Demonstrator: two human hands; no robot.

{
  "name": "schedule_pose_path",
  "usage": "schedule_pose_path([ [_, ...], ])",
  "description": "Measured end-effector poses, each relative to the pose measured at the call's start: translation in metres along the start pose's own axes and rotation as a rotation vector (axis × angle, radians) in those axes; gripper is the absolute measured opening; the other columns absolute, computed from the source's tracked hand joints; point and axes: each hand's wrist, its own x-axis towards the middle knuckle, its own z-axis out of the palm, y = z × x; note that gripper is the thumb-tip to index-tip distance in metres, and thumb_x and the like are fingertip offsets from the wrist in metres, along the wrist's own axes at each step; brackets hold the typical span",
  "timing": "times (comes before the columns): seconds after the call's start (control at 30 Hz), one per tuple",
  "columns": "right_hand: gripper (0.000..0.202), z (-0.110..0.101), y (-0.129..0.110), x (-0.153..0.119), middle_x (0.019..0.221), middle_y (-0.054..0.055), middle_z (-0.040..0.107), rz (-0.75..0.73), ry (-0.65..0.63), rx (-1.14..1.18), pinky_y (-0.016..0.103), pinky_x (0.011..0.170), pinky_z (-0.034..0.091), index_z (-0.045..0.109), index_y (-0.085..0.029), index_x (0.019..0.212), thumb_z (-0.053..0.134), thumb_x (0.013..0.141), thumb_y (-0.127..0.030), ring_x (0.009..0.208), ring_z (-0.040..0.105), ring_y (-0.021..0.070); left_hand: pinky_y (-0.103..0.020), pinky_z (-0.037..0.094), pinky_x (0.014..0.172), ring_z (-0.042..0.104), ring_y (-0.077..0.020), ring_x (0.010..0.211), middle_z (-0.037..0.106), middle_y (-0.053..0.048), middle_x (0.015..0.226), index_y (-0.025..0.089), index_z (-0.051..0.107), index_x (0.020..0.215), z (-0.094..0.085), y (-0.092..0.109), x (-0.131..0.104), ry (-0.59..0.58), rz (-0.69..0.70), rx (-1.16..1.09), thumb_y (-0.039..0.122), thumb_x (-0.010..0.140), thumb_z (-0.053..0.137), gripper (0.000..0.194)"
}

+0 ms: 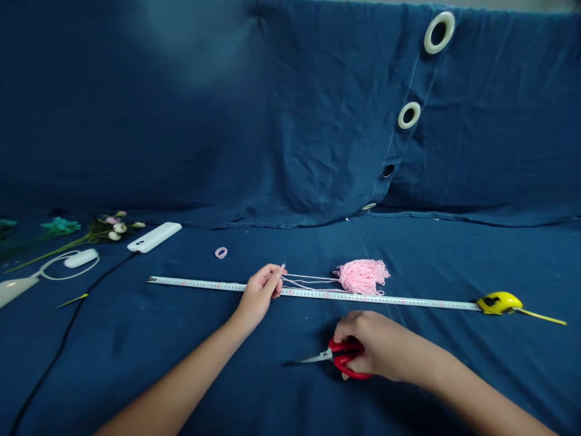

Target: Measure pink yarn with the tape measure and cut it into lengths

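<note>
Pinched between the fingers of my left hand (263, 289) are the ends of a few pink yarn strands (313, 280). They stretch right to a fluffy pink yarn bundle (363, 277) on the blue cloth. My right hand (370, 342) grips red-handled scissors (333, 356) low over the cloth, with the blades pointing left and looking closed. Between my hands and the bundle runs an extended tape measure (408, 301), its blade passing under my left hand. The yellow case (499, 302) sits at the right end.
A small pink yarn ring (221, 252) lies beyond the tape. On the left are a white power strip (155, 237) with a black cord (68, 330), a white cable (68, 274), and artificial flowers (115, 227). A blue curtain (272, 121) with eyelets hangs behind.
</note>
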Motion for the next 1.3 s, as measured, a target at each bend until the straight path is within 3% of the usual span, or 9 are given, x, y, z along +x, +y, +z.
schedule_pose_path([
  [0.2, 0.020, 0.009, -0.007, 0.011, 0.090, 0.008, 0.072, -0.041, 0.000, -0.434, 0.030, 0.065, 0.042, 0.075, -0.017, 0.089, 0.081, 0.072, -0.026, 0.077, 0.065, 0.0235, -0.022, 0.039, 0.059, 0.048, -0.0112, 0.061, 0.053, 0.003, 0.069, 0.018, 0.066, 0.096, -0.002, -0.004, -0.003, -0.018, 0.022, 0.035, 0.055, 0.095, 0.063, 0.037],
  [0.37, 0.036, -0.026, 0.008, 0.009, 0.095, 0.003, 0.077, 0.004, -0.091, -0.032, 0.028, 0.063, 0.046, 0.078, -0.026, 0.110, 0.085, 0.076, -0.038, 0.074, 0.068, 0.0199, -0.022, 0.040, 0.059, 0.049, -0.0118, 0.063, 0.054, 0.002, 0.070, 0.018, 0.066, 0.093, -0.001, -0.004, -0.005, -0.009, 0.023, 0.071, 0.057, 0.095, 0.063, 0.039],
  [0.47, 0.037, -0.048, 0.035, 0.013, 0.108, 0.006, 0.076, 0.011, 0.240, 0.004, 0.035, 0.082, 0.051, 0.075, -0.028, 0.118, 0.073, 0.088, -0.049, 0.093, 0.068, 0.0250, -0.022, 0.040, 0.060, 0.049, -0.0119, 0.064, 0.053, 0.002, 0.070, 0.018, 0.065, 0.092, 0.000, -0.003, -0.007, -0.021, 0.036, 0.085, 0.057, 0.096, 0.061, 0.039],
  [0.53, 0.062, -0.051, 0.058, 0.021, 0.128, 0.012, 0.069, 0.080, 0.490, -0.148, 0.043, 0.098, 0.046, 0.064, -0.027, 0.138, 0.077, 0.083, -0.052, 0.115, 0.062, 0.0317, -0.022, 0.041, 0.061, 0.049, -0.0120, 0.064, 0.053, 0.002, 0.071, 0.018, 0.066, 0.093, 0.000, -0.002, -0.007, -0.024, 0.043, 0.088, 0.057, 0.096, 0.061, 0.039],
  [0.63, 0.061, -0.044, 0.090, 0.034, 0.126, 0.015, 0.068, 0.183, 0.502, -0.198, 0.043, 0.098, 0.046, 0.066, -0.021, 0.135, 0.073, 0.084, -0.053, 0.112, 0.062, 0.0315, -0.023, 0.041, 0.060, 0.049, -0.0126, 0.063, 0.054, 0.002, 0.070, 0.018, 0.067, 0.093, 0.000, 0.000, -0.007, -0.005, 0.044, 0.089, 0.058, 0.095, 0.061, 0.040],
  [0.77, 0.042, -0.042, 0.109, 0.038, 0.095, 0.008, 0.073, 0.173, 0.623, 0.209, 0.036, 0.081, 0.049, 0.071, -0.015, 0.111, 0.064, 0.091, -0.051, 0.085, 0.064, 0.0233, -0.024, 0.041, 0.061, 0.050, -0.0139, 0.064, 0.055, 0.001, 0.071, 0.019, 0.067, 0.095, -0.002, 0.001, -0.007, 0.023, 0.047, 0.088, 0.058, 0.095, 0.060, 0.040],
  [0.97, 0.040, -0.045, 0.080, 0.027, 0.087, 0.007, 0.075, 0.098, 0.786, 1.016, 0.035, 0.075, 0.052, 0.070, -0.016, 0.105, 0.071, 0.081, -0.048, 0.079, 0.069, 0.0247, -0.030, 0.045, 0.078, 0.057, -0.0208, 0.082, 0.059, -0.003, 0.080, 0.020, 0.065, 0.084, -0.009, -0.001, 0.000, 0.042, 0.171, 0.322, 0.051, 0.099, 0.056, 0.035],
  [1.17, 0.035, -0.021, 0.029, 0.032, 0.080, 0.006, 0.075, 0.034, 0.641, 1.382, 0.036, 0.075, 0.056, 0.071, -0.019, 0.092, 0.069, 0.083, -0.052, 0.081, 0.072, 0.0267, -0.038, 0.046, 0.096, 0.060, -0.0267, 0.107, 0.062, -0.009, 0.115, 0.023, 0.064, 0.112, 0.013, 0.032, -0.009, 0.221, 0.483, 0.620, 0.034, 0.094, 0.065, 0.021],
  [1.3, 0.042, -0.007, 0.009, 0.045, 0.107, 0.007, 0.078, -0.113, 0.640, 1.377, 0.037, 0.095, 0.053, 0.072, -0.020, 0.116, 0.075, 0.088, -0.051, 0.100, 0.071, 0.0250, -0.038, 0.046, 0.096, 0.061, -0.0267, 0.106, 0.066, -0.008, 0.109, 0.026, 0.066, 0.107, 0.059, 0.080, -0.027, -0.094, 0.599, 0.672, 0.032, 0.094, 0.068, 0.014],
])
